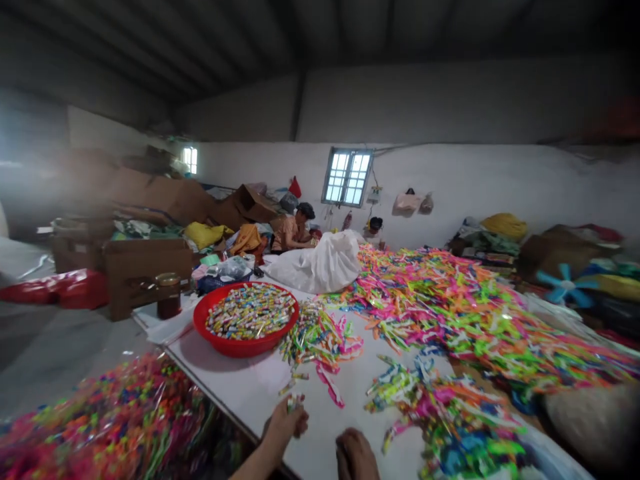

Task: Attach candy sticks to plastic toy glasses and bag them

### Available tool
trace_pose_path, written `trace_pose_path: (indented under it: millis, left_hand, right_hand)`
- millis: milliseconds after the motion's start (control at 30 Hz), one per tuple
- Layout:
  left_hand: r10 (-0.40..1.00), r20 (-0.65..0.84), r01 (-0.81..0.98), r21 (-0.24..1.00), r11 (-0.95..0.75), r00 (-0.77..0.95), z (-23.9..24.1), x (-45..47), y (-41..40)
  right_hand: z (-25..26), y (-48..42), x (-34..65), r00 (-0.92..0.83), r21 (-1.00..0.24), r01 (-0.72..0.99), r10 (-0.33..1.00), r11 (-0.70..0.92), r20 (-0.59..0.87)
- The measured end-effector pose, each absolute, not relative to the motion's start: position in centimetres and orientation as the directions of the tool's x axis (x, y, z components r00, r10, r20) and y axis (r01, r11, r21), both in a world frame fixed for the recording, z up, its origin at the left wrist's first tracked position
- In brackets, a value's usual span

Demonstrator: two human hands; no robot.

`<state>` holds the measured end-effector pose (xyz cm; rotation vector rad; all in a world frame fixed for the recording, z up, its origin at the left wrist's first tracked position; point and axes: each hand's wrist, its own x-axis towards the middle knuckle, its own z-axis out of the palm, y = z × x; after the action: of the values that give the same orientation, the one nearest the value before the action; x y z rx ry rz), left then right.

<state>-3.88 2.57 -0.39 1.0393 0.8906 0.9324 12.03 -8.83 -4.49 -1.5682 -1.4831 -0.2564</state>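
My left hand [286, 423] is closed, with a small wrapped roll [295, 403] with a printed label showing at its fingertips. Beside it, over the white tabletop [327, 423], my right hand [356, 455] has its fingers curled; whatever may be in them is hidden. Beyond my left hand a few more small rolls [299, 377] lie loose. A pink and white plastic piece [330, 385] rests between the hands and a small pile of coloured pieces [320, 337]. Another pile of bright plastic pieces [455, 420] spreads to the right of my right hand.
A red basin [247, 348] full of small rolls stands at the table's left. Behind it are a white sack [325, 263] and a dark jar [169, 297]. A large coloured heap [450, 300] covers the far right. Bagged bright pieces [125, 420] lie below left. Another person [293, 230] sits beyond.
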Motion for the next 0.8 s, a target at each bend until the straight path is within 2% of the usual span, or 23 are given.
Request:
trace_pose_path:
  millis: [67,233,433,533,667,733,800]
  left_hand:
    - [0.928,-0.154,-0.211,0.949,0.235,0.339,-0.3,-4.5,2.5]
    - [0.908,-0.169,-0.209,0.942,0.263,0.383,-0.7,-5.2,2.6]
    - [0.87,-0.176,-0.229,0.923,0.308,0.461,-0.1,-5.5,2.4]
    - [0.854,-0.241,-0.269,0.879,0.393,0.46,0.5,-5.5,2.5]
    - [0.807,-0.391,-0.226,0.823,0.522,0.442,1.6,-4.5,3.1]
    - [0.807,-0.402,-0.168,0.843,0.511,0.434,2.0,-3.6,3.5]
    - [0.823,-0.383,-0.13,0.872,0.472,0.419,2.4,-2.7,3.9]
  right_hand:
    - [-3.7,-9.6,11.5,0.24,-0.508,0.842,0.715,0.184,0.656]
    - [-2.1,-10.4,10.8,0.275,-0.592,0.799,0.812,0.104,0.514]
    - [-0.7,-6.7,12.7,0.462,-0.73,0.67,0.844,-0.131,0.272]
    - [1.1,-2.5,13.4,0.434,-0.647,0.738,0.868,-0.189,0.242]
    - [2.7,0.7,13.5,0.436,-0.411,0.841,0.89,-0.351,0.132]
    - [2.9,-0.1,13.2,0.459,-0.367,0.833,0.888,-0.414,0.041]
    - [2.8,-2.1,12.9,0.48,-0.38,0.805,0.877,-0.456,-0.036]
